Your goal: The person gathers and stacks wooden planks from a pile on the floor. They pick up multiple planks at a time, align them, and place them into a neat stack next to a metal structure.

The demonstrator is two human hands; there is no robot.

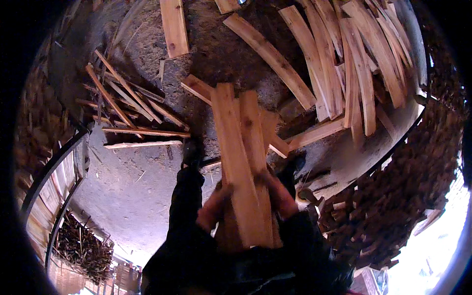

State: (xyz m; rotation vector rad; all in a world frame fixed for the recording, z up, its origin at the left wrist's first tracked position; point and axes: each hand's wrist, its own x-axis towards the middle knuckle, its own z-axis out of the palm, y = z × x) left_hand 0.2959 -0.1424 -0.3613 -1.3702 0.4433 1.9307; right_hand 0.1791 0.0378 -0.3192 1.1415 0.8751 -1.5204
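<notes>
Two long wooden boards lie side by side in front of my body, the left board point(235, 147) partly overlapping the right board point(253, 125). My left hand point(216, 204) grips the outer edge of the left board, its fingers somewhat blurred. On the other side, my right hand point(279, 193) grips the right board's edge, with its fingertips reaching onto the top face. The undersides of the boards, and any fingers there, are hidden. Beneath their far ends, a short crosswise wood piece point(197, 89) and another piece point(279, 146) stick out on either side.
Many loose planks point(361, 73) are heaped at the far right, with a single plank point(270, 59) beside them. Thin wood strips point(130, 101) lie scattered at left. Another board point(174, 27) lies at the far side. Stacked wood pieces point(393, 201) rise along the right.
</notes>
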